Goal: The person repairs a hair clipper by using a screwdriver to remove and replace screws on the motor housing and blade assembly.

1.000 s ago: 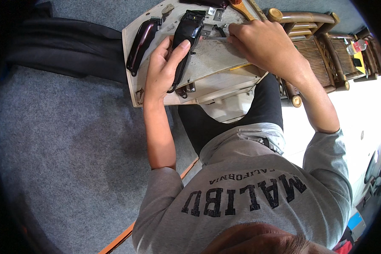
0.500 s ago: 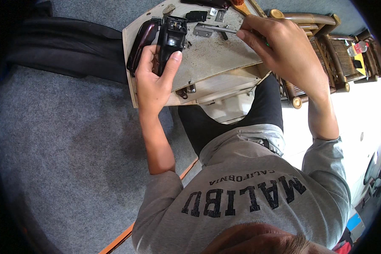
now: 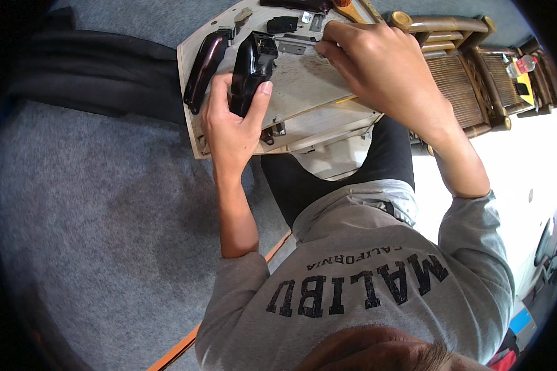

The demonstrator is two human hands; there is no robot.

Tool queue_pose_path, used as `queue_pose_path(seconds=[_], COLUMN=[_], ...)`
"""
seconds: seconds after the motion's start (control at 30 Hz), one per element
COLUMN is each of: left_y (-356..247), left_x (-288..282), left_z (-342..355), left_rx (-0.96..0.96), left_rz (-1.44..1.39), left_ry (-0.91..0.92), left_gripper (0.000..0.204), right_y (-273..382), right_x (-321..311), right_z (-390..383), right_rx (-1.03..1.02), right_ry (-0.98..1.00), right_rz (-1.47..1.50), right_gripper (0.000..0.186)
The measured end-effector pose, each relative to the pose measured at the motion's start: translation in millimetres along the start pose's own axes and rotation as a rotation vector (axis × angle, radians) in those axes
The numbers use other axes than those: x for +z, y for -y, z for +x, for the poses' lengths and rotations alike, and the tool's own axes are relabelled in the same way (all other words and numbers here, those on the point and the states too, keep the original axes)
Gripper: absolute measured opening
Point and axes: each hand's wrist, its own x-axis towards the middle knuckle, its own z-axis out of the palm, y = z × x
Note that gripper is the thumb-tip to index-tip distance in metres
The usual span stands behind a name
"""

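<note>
Holding the black clipper [image 3: 252, 69] above the worktop [image 3: 306, 96], the left hand [image 3: 234, 127] is wrapped about its lower body, thumb along the right flank and fingers on the left; this grip is judged to steady the clipper while leaving its far end uncovered, where inner parts show. Right of the clipper, the right hand [image 3: 380, 68] is pinched, thumb to forefinger, on what appears to be a slim metal tool [image 3: 303, 41] directed at the clipper's far end; whether the tip touches cannot be determined. Just right of the clipper, beneath that tool, lies a flat metal plate [image 3: 293, 49]; a small black piece [image 3: 282, 25] sits beyond it to the right, both presumably placed there for easy reach. Left of the clipper, a maroon clipper [image 3: 209, 67] lies unheld, apparently set aside for working room. Farther beyond and right rests a wooden-handled brush [image 3: 351, 10].
</note>
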Motion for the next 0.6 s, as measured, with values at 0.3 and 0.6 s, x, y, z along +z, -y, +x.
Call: queue_pose_path(seconds=[0.3,0.6], left_y=[-0.1,-4.0], left_x=[-1.2,-1.1], left_z=[-0.1,0.1], left_rx=[0.015,0.013], left_rz=[0.074,0.123], left_ry=[0.001,-0.008], left_gripper=[0.025,0.027], right_y=[5.8,6.9], right_x=[3.0,6.4], right_z=[2.7,5.3], right_rx=[0.015,-0.006], right_ry=[0.050,0.039], right_rz=[-0.007,-0.013], right_gripper=[0.019,0.019])
